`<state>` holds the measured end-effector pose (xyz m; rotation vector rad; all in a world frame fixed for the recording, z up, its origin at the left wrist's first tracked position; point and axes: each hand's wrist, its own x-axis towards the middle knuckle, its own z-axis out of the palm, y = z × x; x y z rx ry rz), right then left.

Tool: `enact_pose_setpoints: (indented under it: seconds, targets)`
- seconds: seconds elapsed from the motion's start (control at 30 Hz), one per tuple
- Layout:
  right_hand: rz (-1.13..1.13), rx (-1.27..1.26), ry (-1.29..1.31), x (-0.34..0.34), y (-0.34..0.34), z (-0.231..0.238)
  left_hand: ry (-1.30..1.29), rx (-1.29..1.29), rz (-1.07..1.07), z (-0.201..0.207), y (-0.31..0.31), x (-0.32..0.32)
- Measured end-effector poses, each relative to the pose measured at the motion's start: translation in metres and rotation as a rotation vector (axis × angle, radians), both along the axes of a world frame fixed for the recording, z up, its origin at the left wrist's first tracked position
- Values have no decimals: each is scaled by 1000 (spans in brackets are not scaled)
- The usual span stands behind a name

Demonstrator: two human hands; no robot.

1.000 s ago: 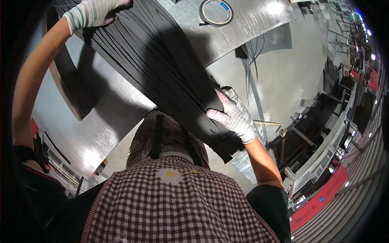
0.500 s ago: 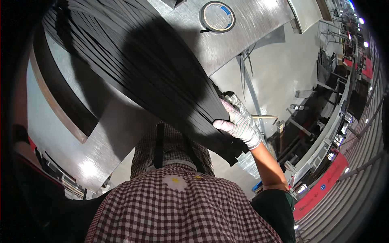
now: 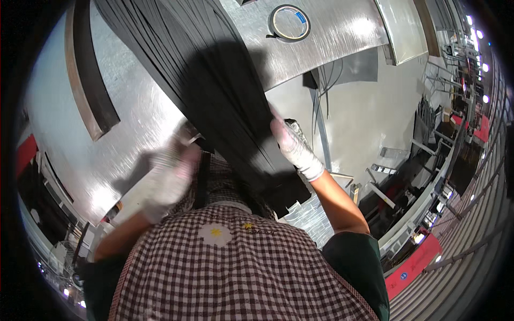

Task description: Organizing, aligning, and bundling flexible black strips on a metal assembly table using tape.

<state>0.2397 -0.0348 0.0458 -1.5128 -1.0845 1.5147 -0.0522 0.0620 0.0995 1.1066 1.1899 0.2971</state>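
Observation:
A thick bundle of long, flat dark grey strips (image 3: 214, 80) runs from the far edge of the view toward my waist, its near end past the metal table (image 3: 144, 117). My right hand (image 3: 293, 143), in a pale striped glove, holds the bundle's right side close to that end; some of its fingers are hidden by the strips. To the left of the bundle is my gloved left hand (image 3: 171, 174), smeared by motion, beside the table's near edge. Its fingers cannot be made out. A roll of dark tape (image 3: 305, 31) lies on the table beyond the bundle, its loose end sticking out.
A curved dark channel piece with a brown edge (image 3: 80, 91) lies at the table's left. Thin strips (image 3: 325, 88) dangle off the table's right edge beside a grey sheet (image 3: 358, 67). Metal stands and frames (image 3: 385, 195) are on the floor to the right.
My left hand has come from the far left edge in toward the bundle. The bundle's near end has shifted left, with my right hand still at its side. The view has turned slightly.

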Motion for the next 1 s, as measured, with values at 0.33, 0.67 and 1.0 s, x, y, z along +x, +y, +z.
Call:
enact_pose_setpoints:
  seconds: [0.33,0.67,1.0]
  targets:
    - [68,148,398,-28,21,53,-303,-72,628,-7,-109,98]
    - [45,10,97,-22,1,42,-464,-90,823,-27,-102,112]
    - [98,-131,-13,-19,37,46,-363,-8,807,-23,-63,119]
